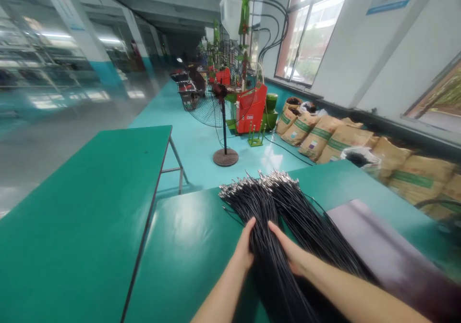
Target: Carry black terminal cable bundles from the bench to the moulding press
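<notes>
A thick bundle of black cables (pixel 266 217) with metal tips lies on a green table (pixel 187 251), fanning toward the far edge. My left hand (pixel 245 248) rests against the left side of the bundle, fingers along the cables. My right hand (pixel 290 251) lies flat on top of the bundle from the right. Both hands press the cables between them; neither is closed around them. The metal tips (pixel 259 181) point away from me.
A grey sheet (pixel 378 246) lies on the table right of the cables. A second green table (pixel 90 207) stands to the left. Beyond are a standing fan (pixel 223 116), red machines (pixel 252 106) and brown sacks (pixel 334 140) along the window wall.
</notes>
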A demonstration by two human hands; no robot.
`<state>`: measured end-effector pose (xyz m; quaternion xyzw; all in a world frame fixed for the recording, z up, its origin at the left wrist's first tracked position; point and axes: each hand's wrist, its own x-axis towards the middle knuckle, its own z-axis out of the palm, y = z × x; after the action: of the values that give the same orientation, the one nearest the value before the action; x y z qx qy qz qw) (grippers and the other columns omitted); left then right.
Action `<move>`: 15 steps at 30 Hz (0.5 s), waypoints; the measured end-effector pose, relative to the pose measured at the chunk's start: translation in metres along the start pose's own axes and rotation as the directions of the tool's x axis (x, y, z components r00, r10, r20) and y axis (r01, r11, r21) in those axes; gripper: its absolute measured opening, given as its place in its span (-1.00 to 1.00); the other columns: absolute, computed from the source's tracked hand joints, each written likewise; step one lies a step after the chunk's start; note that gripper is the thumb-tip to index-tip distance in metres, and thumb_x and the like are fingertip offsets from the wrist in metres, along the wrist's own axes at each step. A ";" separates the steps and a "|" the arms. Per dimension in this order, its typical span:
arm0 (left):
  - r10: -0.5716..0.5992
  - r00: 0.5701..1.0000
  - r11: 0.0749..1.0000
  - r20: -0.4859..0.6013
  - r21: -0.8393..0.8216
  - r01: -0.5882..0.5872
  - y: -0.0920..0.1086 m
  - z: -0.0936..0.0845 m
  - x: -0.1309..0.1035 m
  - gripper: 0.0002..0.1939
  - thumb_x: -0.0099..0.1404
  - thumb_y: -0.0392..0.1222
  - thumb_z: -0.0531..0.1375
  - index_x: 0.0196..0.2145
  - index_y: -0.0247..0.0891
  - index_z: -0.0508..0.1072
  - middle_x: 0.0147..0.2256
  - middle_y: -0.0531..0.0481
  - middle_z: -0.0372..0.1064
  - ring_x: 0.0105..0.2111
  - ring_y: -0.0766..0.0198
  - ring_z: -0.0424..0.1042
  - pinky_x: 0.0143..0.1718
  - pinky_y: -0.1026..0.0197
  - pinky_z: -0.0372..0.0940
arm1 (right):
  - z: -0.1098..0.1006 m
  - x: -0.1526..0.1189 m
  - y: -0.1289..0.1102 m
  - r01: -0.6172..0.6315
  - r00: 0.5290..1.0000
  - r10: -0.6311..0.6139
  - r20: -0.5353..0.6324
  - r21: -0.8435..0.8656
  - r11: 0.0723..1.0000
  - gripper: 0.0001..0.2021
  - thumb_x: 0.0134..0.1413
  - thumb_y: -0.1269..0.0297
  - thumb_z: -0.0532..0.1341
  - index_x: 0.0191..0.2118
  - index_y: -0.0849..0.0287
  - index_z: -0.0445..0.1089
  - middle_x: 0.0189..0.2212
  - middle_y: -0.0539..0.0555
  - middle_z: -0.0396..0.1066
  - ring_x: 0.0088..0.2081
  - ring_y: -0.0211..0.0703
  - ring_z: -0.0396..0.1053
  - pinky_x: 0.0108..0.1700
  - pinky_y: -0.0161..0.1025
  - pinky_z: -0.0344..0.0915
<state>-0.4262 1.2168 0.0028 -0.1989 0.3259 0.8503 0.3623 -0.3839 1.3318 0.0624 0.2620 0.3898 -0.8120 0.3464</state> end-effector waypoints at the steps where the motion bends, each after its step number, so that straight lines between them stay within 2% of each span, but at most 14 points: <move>1: 0.014 1.000 1.000 -0.003 -0.013 -0.014 0.007 -0.001 -0.007 -0.43 0.09 0.09 0.15 -0.04 -0.37 0.33 -0.15 -0.21 0.41 -0.15 0.04 0.41 -0.08 0.04 0.30 | 0.009 -0.001 -0.001 -0.006 1.000 0.007 0.002 -0.014 1.000 -0.44 -0.02 -0.13 0.10 -0.18 0.35 0.39 -0.38 0.16 0.50 -0.41 -0.15 0.44 -0.14 -0.23 0.32; 6: 0.214 0.972 0.965 -0.098 0.176 -0.195 0.059 -0.022 -0.061 -0.56 0.14 0.00 0.12 -0.09 -0.33 0.37 -0.21 -0.14 0.45 -0.17 0.07 0.41 -0.10 0.08 0.32 | 0.070 0.000 0.006 0.007 0.999 -0.001 0.052 -0.116 0.993 -0.50 0.08 -0.05 0.04 -0.19 0.37 0.39 -0.41 0.15 0.50 -0.42 -0.20 0.44 -0.11 -0.24 0.29; 9: 0.282 0.942 0.930 -0.181 0.294 -0.222 0.082 -0.049 -0.083 -0.61 0.18 -0.01 0.08 -0.11 -0.28 0.37 -0.22 -0.10 0.45 -0.13 0.10 0.40 -0.09 0.10 0.32 | 0.097 0.021 0.024 0.131 0.989 -0.119 0.083 -0.168 0.977 -0.53 0.01 0.02 0.15 -0.06 0.28 0.30 -0.32 0.11 0.49 -0.30 -0.16 0.44 -0.06 -0.18 0.28; 11: 0.291 0.929 0.907 -0.230 0.375 -0.192 0.087 -0.072 -0.081 -0.63 0.20 -0.01 0.04 -0.13 -0.27 0.37 -0.20 -0.10 0.44 -0.11 0.11 0.38 -0.07 0.09 0.31 | 0.104 0.041 0.038 0.156 0.988 -0.147 0.051 -0.280 0.947 -0.46 -0.02 -0.02 0.15 0.01 0.24 0.23 -0.23 0.13 0.46 -0.22 -0.13 0.42 -0.08 -0.14 0.30; 13: 0.336 0.906 0.863 -0.258 0.470 -0.186 0.087 -0.097 -0.068 -0.63 0.22 0.01 0.00 -0.15 -0.28 0.36 -0.14 -0.13 0.40 -0.06 0.13 0.34 -0.01 0.10 0.25 | 0.105 0.060 0.048 0.079 0.995 -0.094 -0.014 -0.434 0.897 -0.41 -0.02 -0.12 0.08 0.00 0.26 0.24 -0.14 0.20 0.42 -0.15 -0.07 0.39 -0.08 -0.09 0.29; 15: 0.424 0.864 0.764 -0.272 0.620 -0.180 0.088 -0.119 -0.052 -0.62 0.20 0.04 0.00 -0.19 -0.30 0.36 -0.10 -0.17 0.37 0.01 0.13 0.27 0.07 0.10 0.15 | 0.102 0.069 0.046 0.006 0.996 -0.052 -0.068 -0.554 0.833 -0.37 -0.06 -0.19 0.06 -0.06 0.29 0.30 -0.08 0.26 0.37 -0.06 0.03 0.33 -0.01 0.01 0.21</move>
<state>-0.4451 1.0617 -0.0156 -0.1916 0.6615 0.7008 0.1862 -0.4076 1.2026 0.0508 0.1773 0.6253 -0.6587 0.3791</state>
